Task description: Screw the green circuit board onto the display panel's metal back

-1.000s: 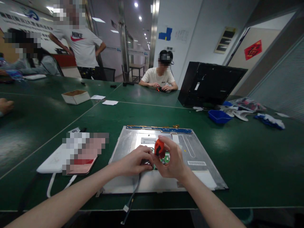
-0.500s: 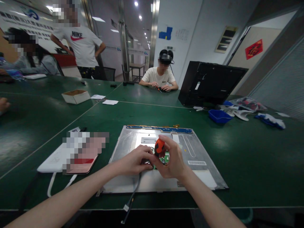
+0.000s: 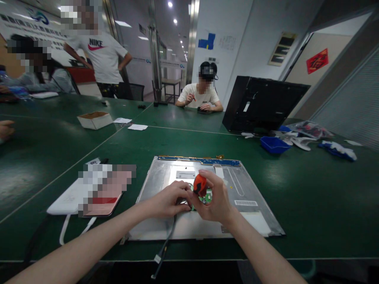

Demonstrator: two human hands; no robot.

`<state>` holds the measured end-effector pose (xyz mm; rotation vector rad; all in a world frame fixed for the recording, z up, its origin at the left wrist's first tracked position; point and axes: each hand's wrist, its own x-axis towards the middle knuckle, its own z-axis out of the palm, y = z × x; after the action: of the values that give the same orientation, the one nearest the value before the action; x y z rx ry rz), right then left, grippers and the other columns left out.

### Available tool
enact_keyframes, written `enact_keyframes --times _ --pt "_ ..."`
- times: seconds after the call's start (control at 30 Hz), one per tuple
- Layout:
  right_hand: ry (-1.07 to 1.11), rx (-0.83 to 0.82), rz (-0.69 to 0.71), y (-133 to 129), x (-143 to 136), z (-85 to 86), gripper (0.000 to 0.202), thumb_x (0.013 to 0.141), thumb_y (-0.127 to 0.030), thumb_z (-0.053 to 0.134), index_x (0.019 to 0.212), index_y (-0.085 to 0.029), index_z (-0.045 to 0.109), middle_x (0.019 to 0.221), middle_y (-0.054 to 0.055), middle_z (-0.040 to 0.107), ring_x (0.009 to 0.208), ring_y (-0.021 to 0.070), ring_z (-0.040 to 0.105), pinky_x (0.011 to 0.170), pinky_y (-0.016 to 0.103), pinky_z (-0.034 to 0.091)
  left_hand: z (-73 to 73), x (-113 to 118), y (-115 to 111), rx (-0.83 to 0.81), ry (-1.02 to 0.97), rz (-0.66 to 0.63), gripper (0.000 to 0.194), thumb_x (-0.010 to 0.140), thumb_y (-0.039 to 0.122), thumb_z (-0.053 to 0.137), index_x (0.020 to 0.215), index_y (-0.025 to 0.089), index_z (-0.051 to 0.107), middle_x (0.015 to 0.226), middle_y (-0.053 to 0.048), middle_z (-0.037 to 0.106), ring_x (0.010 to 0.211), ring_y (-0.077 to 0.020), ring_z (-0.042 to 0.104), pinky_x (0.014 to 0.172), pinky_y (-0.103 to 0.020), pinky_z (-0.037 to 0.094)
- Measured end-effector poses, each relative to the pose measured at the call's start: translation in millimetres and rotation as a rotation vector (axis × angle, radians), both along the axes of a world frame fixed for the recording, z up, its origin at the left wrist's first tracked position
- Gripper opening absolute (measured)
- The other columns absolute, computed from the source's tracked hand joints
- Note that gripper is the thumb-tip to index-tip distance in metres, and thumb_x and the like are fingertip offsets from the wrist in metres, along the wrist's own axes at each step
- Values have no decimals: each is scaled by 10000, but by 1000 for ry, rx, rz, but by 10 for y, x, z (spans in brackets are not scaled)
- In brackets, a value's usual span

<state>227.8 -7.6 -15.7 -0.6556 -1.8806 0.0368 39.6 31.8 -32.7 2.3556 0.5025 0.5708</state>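
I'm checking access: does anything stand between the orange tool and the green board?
Nothing visible does. The right hand holds the orange tool above the green board, left hand close beside; the tip is hidden.

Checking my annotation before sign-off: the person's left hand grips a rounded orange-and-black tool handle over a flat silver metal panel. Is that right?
Wrong side: the head view shows the right hand gripping the rounded orange-and-black tool handle over the flat silver metal panel.

Head-worn view, facing forward and down, across green table (image 3: 166,144)
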Motion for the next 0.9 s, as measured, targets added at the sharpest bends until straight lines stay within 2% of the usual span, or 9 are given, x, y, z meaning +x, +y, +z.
enact_keyframes --times 0.13,0.27,0.47,0.6,0.9 --pt "-9 21 -6 -5 -3 28 580 861 -194 579 1386 -227 333 756 -29 539 513 107 485 471 251 482 29 3 -19 1 -7 6 37 847 153 655 851 189 660 962 -35 603 943 -208 540 845 -346 422" --pt "-6 0 15 -7 1 42 617 853 -212 588 1404 -221 312 838 9 569 539 109 492 454 244 456 17 6 -21 -6 -22 0 33 862 171 641 849 187 667 1001 -49 614 961 -214 545 857 -360 431" --pt "-8 -25 55 -7 20 20 665 823 -135 558 1424 -215 284 864 18 576 562 115 496 463 245 435 -5 -2 -9 -10 -15 0 38 858 162 658 873 187 682 1030 -57 638 992 -221 562 897 -381 434" --pt "6 -18 44 3 12 3 657 825 -127 572 1416 -212 298 864 15 573 544 103 480 448 232 412 -11 -2 -1 -15 -17 -10 74 858 176 673 926 191 696 1050 -63 644 1017 -230 563 910 -385 436" --pt "1 42 -32 7 -1 20 587 854 -177 570 1394 -211 343 816 -5 557 509 97 479 440 236 434 1 4 -15 -7 -8 5 25 858 178 668 846 181 690 1027 -54 628 979 -214 561 875 -355 440"
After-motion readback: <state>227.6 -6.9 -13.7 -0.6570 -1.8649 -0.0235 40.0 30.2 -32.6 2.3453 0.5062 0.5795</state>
